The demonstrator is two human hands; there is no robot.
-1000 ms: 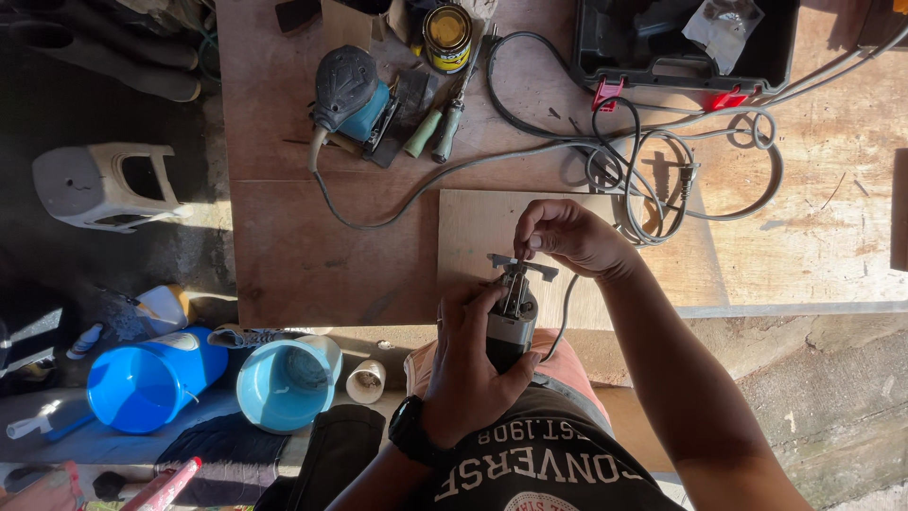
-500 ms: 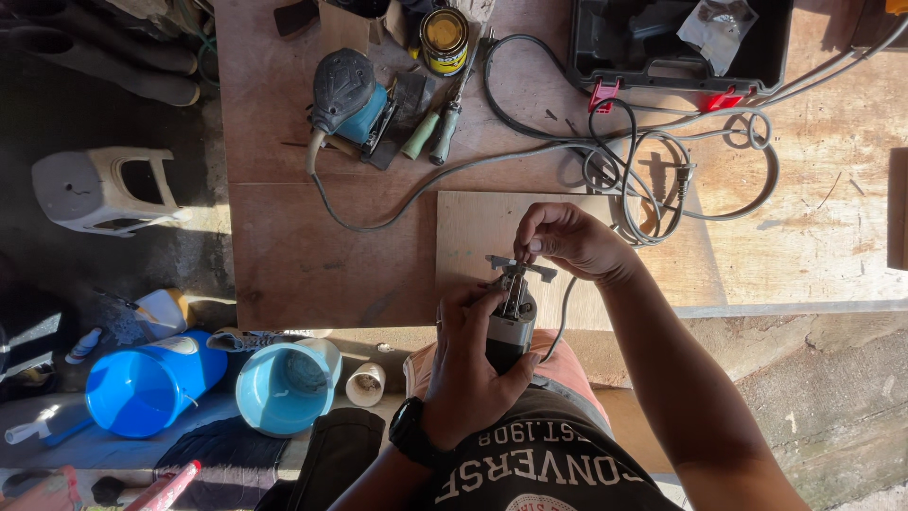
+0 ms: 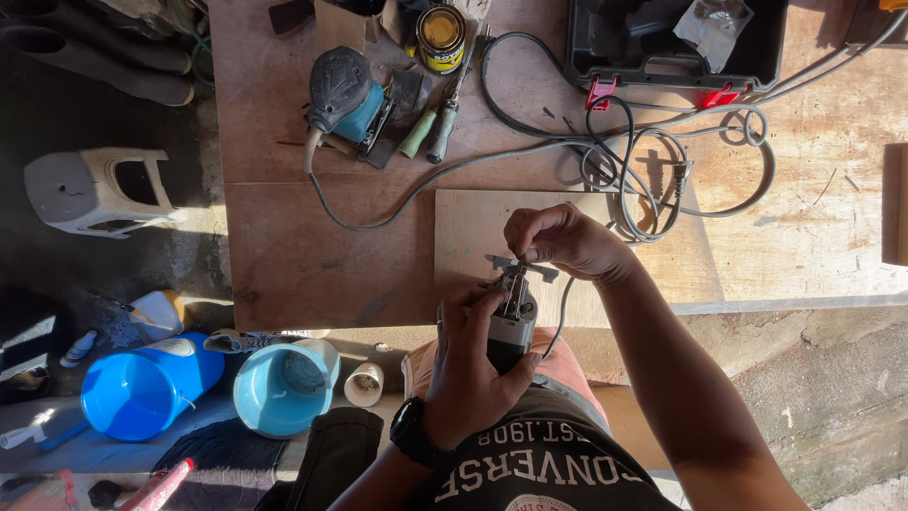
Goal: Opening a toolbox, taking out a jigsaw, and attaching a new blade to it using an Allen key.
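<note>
Workbench near edge runs 9-to-3; bare wood open at 10 o'clock. Thin panel at centre. Left hand wrapped around grey power tool, overhanging that edge. Right hand pinches its metal baseplate, 12 o'clock end.

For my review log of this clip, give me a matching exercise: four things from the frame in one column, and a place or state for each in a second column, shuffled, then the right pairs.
Things:
1. jigsaw
2. sander
3. tin can
4. blue bucket

Places or states:
A. on its side on the floor, left of the person
B. at the bench's far edge, yellow lid up
C. gripped by the left hand, with the right hand at its base plate
D. on the bench, left of two screwdrivers

Pairs: 1-C, 2-D, 3-B, 4-A
</note>
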